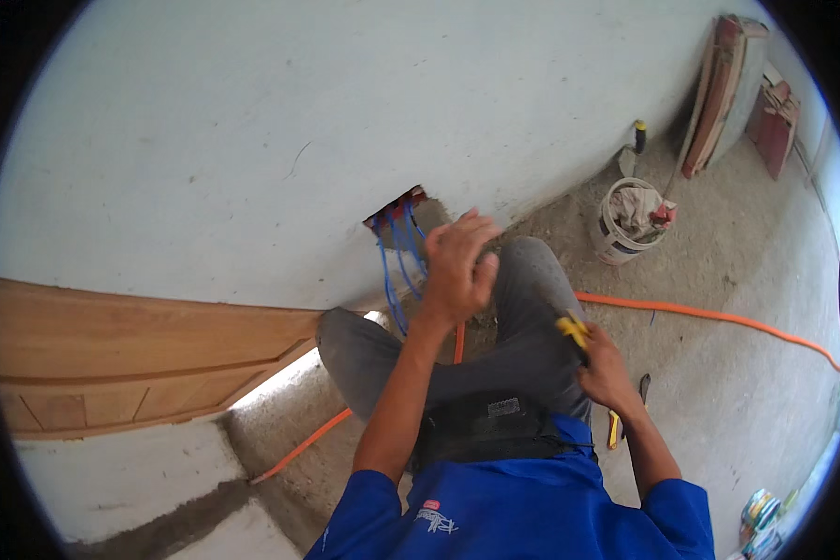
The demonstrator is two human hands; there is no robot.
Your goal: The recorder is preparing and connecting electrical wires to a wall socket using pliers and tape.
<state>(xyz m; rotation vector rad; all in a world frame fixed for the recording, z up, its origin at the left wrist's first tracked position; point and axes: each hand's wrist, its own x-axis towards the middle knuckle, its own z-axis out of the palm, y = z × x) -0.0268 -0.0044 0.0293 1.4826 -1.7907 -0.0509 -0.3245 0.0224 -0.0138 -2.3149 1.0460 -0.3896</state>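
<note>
Gripping a yellow-and-black tool [572, 329] in the right hand [609, 370]; holding the left hand [459, 269] up near blue wires [386, 275] hanging from a hole [411, 199] in the wall [252, 140].

This was a room under construction: wires [388, 280] hung from a hole [409, 199], a door [159, 341] left of it, a bucket [613, 245] and trowel [639, 140] right.

Blue shirt [541, 509]: white slanted lettering on the chest, with a small red patch [430, 505] just above it bearing tiny pale marks, too small to read. Black waist bag [476, 431]: pale rectangular label [504, 407], its fine print illegible. White bucket [613, 245]: dark printing on the outer wall, too small and angled to read.
</note>
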